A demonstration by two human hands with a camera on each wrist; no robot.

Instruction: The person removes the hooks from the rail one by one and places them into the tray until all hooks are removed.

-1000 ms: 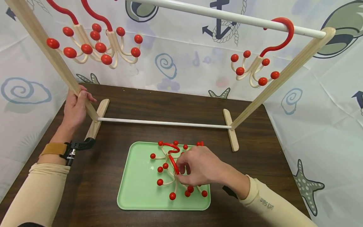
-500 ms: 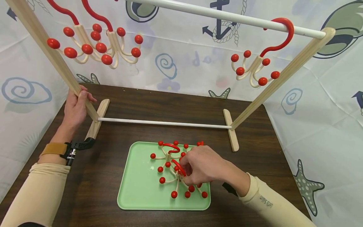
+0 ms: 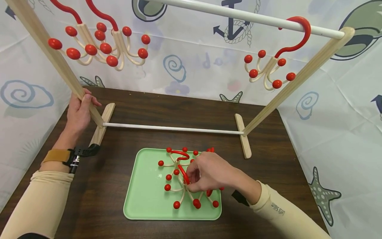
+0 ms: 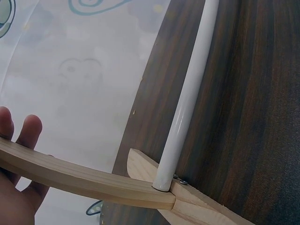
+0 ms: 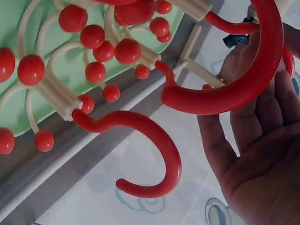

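Observation:
My left hand (image 3: 79, 111) grips the left wooden post (image 3: 64, 68) of a rack; in the left wrist view its fingers (image 4: 29, 131) show behind the post. My right hand (image 3: 210, 174) reaches over the green tray (image 3: 143, 202) and pinches a multi-arm hanger by its red hook (image 3: 183, 174) near the stem. This hanger has cream curved arms tipped with red balls. Another such hanger (image 3: 177, 162) stands behind it on the tray, and more lie partly hidden under the right hand. In the right wrist view, a large red hook (image 5: 220, 101) crosses in front of the fingers.
Two hangers (image 3: 117, 41) hang at the left of the rack and one (image 3: 268, 71) at the right of the white top rail (image 3: 226, 13). A white lower bar (image 3: 173, 127) joins the wooden feet (image 3: 243, 136). The dark table (image 3: 268, 186) meets a patterned curtain (image 3: 203, 76).
The hanger in my right hand tipped to the right, then swung back left, its balls shifting over the tray. My left hand stays on the post.

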